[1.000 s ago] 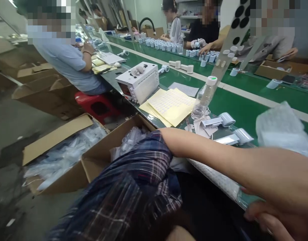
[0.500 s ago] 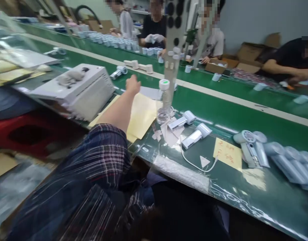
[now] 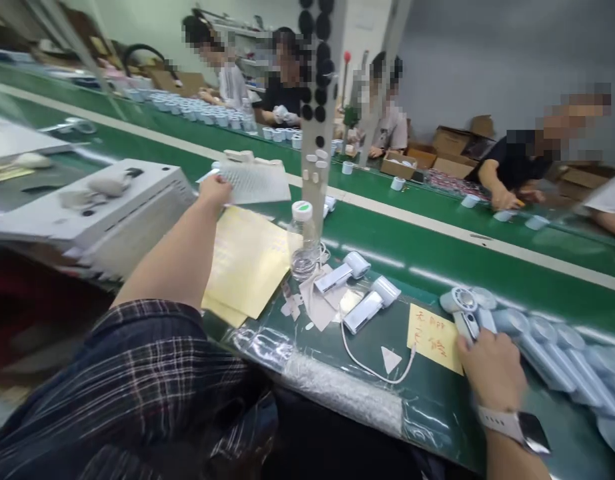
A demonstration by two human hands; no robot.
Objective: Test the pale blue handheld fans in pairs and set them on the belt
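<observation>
Head view: left hand (image 3: pixel 215 190) is far out over the table (image 3: pixel 427 250), its grip pinching the edge of a white dotted sheet (image 3: pixel 252 181) lifted above the yellow sheets (image 3: pixel 247 260). Right hand (image 3: pixel 490 370) lies curled on a small blue fan (image 3: pixel 462 310); I cannot tell if that grip is closed. Pulling the sheet back low could knock over the water bottle (image 3: pixel 303 240), or bend the sheet.

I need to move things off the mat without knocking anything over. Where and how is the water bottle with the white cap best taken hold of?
Probably grip the water bottle around its clear upright body, below the white cap, coming from the front left over the yellow sheets. That side lies flat and open, while the perforated post stands right behind and the handheld fans lie to its right.
</observation>
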